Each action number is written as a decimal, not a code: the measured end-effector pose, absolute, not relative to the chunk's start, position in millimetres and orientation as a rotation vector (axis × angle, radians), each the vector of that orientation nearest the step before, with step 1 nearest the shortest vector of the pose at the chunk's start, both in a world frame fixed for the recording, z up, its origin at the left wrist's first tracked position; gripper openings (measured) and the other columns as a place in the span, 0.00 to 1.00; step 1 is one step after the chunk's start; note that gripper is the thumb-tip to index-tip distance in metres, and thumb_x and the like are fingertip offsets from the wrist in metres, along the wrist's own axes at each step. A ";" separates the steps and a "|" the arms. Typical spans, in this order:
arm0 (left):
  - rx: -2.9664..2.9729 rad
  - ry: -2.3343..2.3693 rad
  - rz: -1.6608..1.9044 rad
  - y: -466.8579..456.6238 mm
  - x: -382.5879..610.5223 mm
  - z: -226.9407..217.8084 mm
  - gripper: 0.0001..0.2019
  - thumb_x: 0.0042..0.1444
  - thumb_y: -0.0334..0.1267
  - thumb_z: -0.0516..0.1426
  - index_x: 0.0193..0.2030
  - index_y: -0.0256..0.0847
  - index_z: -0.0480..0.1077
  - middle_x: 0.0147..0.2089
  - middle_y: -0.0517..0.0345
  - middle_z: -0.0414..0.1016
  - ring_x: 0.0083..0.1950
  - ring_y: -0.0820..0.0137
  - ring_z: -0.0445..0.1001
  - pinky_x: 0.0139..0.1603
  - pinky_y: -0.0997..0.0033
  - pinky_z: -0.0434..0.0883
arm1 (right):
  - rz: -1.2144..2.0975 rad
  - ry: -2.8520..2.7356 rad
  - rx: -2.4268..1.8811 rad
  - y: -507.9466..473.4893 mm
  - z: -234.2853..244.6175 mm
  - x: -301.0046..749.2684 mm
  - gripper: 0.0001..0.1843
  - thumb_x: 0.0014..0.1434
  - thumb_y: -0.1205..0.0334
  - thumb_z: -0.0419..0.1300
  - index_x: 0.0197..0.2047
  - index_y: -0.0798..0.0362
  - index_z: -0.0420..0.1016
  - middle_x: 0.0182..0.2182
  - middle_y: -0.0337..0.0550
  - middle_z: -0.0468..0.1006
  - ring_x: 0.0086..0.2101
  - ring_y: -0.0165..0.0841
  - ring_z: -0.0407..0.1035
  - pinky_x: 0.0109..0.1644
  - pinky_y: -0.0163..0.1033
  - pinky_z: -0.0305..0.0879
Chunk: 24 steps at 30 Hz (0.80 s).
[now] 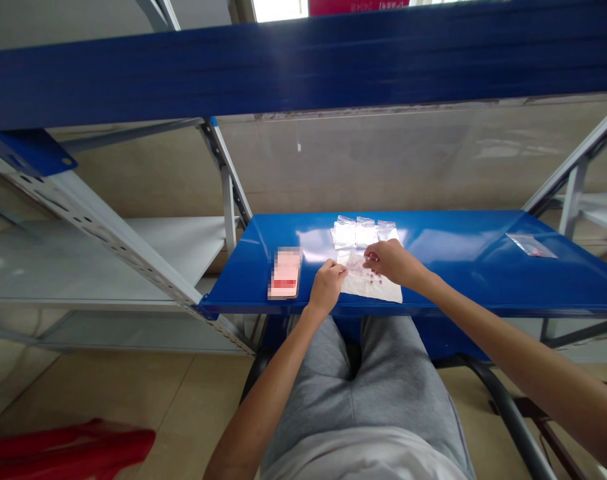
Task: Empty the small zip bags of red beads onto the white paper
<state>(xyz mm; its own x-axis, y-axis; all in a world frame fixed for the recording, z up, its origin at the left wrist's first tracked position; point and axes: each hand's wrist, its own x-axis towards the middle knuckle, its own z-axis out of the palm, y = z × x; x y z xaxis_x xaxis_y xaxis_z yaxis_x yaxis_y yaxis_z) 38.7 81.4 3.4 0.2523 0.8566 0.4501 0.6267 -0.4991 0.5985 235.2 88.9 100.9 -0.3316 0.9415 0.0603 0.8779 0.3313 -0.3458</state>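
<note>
Head view — left hand (327,288), right hand (390,261) apparently pinching one bag (357,267) — three bags (366,232) behind.

The person wears a white top (363,459) over soft grey jersey sweatpants (388,400). The left forearm (268,400) and right forearm (523,353) are bare, as are the left hand (327,288) and right hand (390,261).
</note>
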 end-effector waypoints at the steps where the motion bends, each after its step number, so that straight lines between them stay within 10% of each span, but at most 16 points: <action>1: 2.225 1.375 1.092 81.1 38.9 4.4 0.08 0.66 0.30 0.58 0.40 0.36 0.80 0.39 0.53 0.73 0.40 0.68 0.75 0.45 0.70 0.70 | 0.414 -2.313 -1.641 89.0 100.2 236.1 0.02 0.60 0.67 0.66 0.36 0.54 0.82 0.22 0.42 0.82 0.23 0.36 0.75 0.29 0.37 0.64; 11: 2.204 1.404 1.071 79.7 39.2 9.2 0.09 0.66 0.30 0.57 0.39 0.37 0.80 0.38 0.54 0.73 0.41 0.68 0.75 0.46 0.69 0.71 | 0.863 -1.901 -1.425 83.0 94.4 246.7 0.11 0.58 0.60 0.72 0.33 0.52 0.73 0.23 0.42 0.82 0.19 0.33 0.76 0.21 0.32 0.69; 24: 2.200 1.396 1.095 81.3 37.5 5.8 0.07 0.65 0.33 0.59 0.40 0.37 0.80 0.38 0.54 0.74 0.39 0.68 0.75 0.45 0.69 0.71 | 0.495 -2.124 -1.578 78.2 96.5 239.4 0.07 0.65 0.65 0.62 0.33 0.52 0.72 0.24 0.42 0.81 0.23 0.34 0.76 0.28 0.35 0.64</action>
<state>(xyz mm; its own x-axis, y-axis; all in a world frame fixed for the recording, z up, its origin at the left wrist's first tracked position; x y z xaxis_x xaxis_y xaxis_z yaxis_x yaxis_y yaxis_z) 37.5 81.3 5.8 0.2312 0.8702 0.4350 0.6296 -0.4747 0.6150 239.4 78.2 96.5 -0.2477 0.9590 0.1378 0.7992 0.2827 -0.5304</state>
